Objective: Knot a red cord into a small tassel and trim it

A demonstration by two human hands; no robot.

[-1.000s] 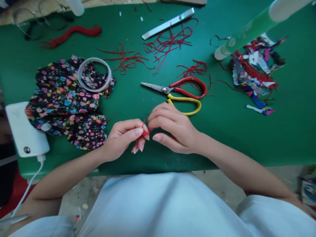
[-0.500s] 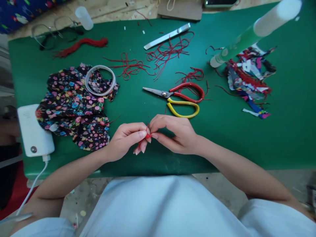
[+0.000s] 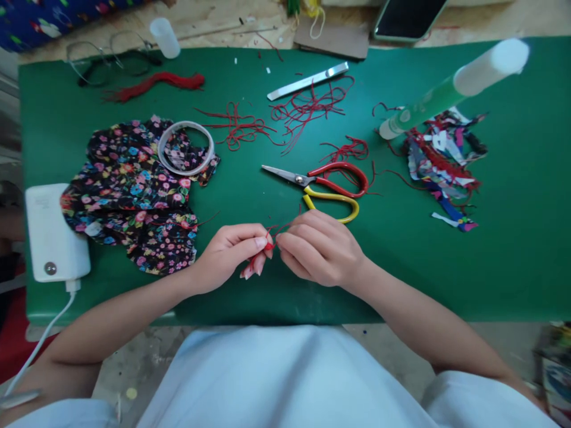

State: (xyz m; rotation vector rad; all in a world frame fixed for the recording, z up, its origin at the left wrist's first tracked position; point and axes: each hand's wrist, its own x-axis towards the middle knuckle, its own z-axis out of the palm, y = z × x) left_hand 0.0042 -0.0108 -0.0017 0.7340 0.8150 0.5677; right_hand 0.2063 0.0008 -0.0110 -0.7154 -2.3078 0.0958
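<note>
Between thumb and fingers, my left hand (image 3: 234, 251) pinches a small bundle of red thread (image 3: 269, 245), whose loose strands hang below the fingertips. Close on its right, my right hand (image 3: 319, 249) is closed on a thin red cord (image 3: 282, 228) that runs from the bundle. Just beyond the right knuckles lie scissors (image 3: 301, 179) with one red and one yellow handle, blades pointing left. Left of my left hand is a black floral cloth (image 3: 134, 190) with a roll of clear tape (image 3: 161, 156) on top.
Loose red cords (image 3: 307, 113) and a silver craft knife (image 3: 307, 81) lie farther back. A green-and-white glue bottle (image 3: 430, 101) stands by fabric scraps (image 3: 439, 154) at right. A white power bank (image 3: 56, 238), a red tassel (image 3: 163, 83), glasses (image 3: 104, 59) and a phone (image 3: 408, 18) lie around the green mat.
My right hand has drawn slightly right, away from the left, and its fingers have curled in with the cord. My left hand keeps its pinch. The view has shifted slightly.
</note>
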